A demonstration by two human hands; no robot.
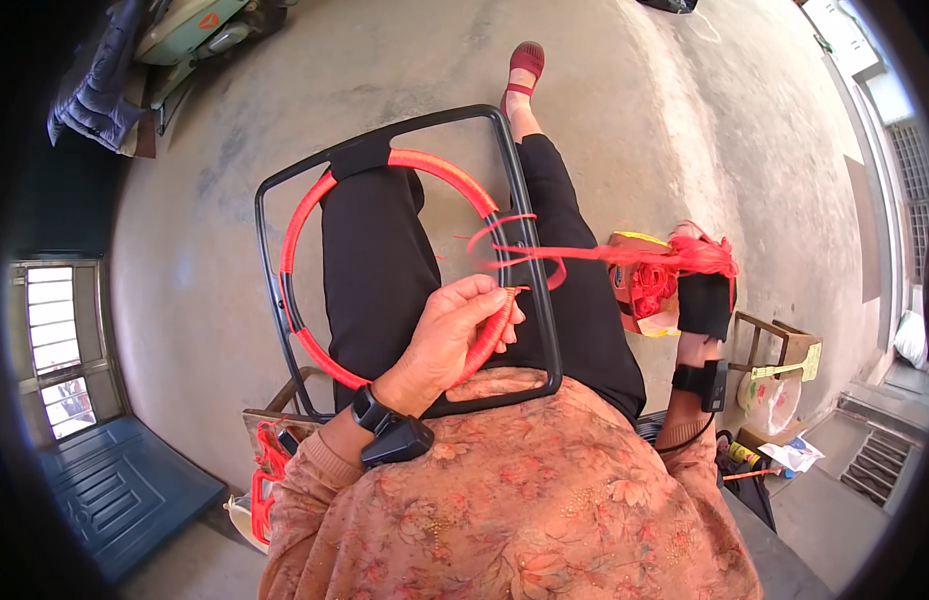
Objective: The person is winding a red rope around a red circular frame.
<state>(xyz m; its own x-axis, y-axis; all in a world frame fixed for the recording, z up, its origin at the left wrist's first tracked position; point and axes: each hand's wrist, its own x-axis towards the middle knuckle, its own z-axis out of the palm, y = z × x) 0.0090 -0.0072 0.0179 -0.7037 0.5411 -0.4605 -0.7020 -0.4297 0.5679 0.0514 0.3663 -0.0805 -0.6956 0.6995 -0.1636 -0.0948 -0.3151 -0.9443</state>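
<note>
A black rounded-square metal frame point(261, 235) rests across my lap, with a round ring point(440, 165) fixed inside it. Much of the ring is wrapped closely in red cord, while bare black stretches show on its left and right sides. My left hand point(435, 335) pinches the wrapped ring at its lower right, where the winding ends. From there red strands point(585, 254) loop around the frame's right bar and stretch right to my right hand point(689, 231). That hand is closed around a bunch of the red strands, which partly cover its fingers.
Below my right hand, a box point(625, 243) holds more red strands. A wooden stool point(780, 345) and scattered items stand at the right. On the left are a blue panel point(135, 490) and red pieces point(265, 490) by my elbow; a scooter point(190, 30) is at the far left.
</note>
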